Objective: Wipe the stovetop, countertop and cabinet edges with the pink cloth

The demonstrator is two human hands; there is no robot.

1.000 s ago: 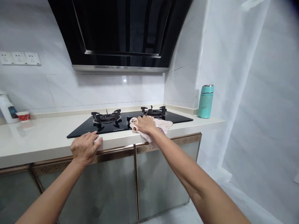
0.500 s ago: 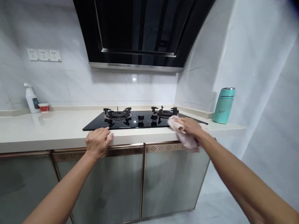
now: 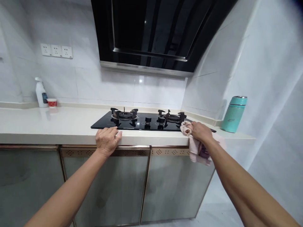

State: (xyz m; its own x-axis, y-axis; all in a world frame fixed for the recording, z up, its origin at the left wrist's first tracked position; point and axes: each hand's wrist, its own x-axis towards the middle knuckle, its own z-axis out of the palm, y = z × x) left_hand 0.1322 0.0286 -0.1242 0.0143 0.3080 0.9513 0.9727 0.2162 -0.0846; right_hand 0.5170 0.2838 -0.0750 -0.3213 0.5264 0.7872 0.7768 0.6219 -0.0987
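Observation:
My right hand (image 3: pixel 201 131) is closed around a pale pink cloth (image 3: pixel 195 148) at the front right corner of the black gas stove (image 3: pixel 127 125). Part of the cloth hangs over the counter's front edge, and a darker purple patch shows on it. My left hand (image 3: pixel 107 142) rests on the counter's front edge by the stove's front left corner. Its fingers lie on the top, thumb apart, holding nothing. Two burners, the left burner (image 3: pixel 125 115) and the right burner (image 3: pixel 172 117), stand on the stove, with black knobs (image 3: pixel 148 120) between them.
A turquoise bottle (image 3: pixel 234 115) stands on the counter (image 3: pixel 59 124) at the right. At the far left are a white spray bottle (image 3: pixel 41 93) and a red cup (image 3: pixel 52 102). A black range hood (image 3: pixel 151 34) hangs above the stove. Cabinet doors (image 3: pixel 106 186) lie below.
My right hand has drawn the cloth slightly rightward along the stove's front, and more cloth hangs down. My left hand keeps its place on the edge. The whole view has shifted and tilted a little.

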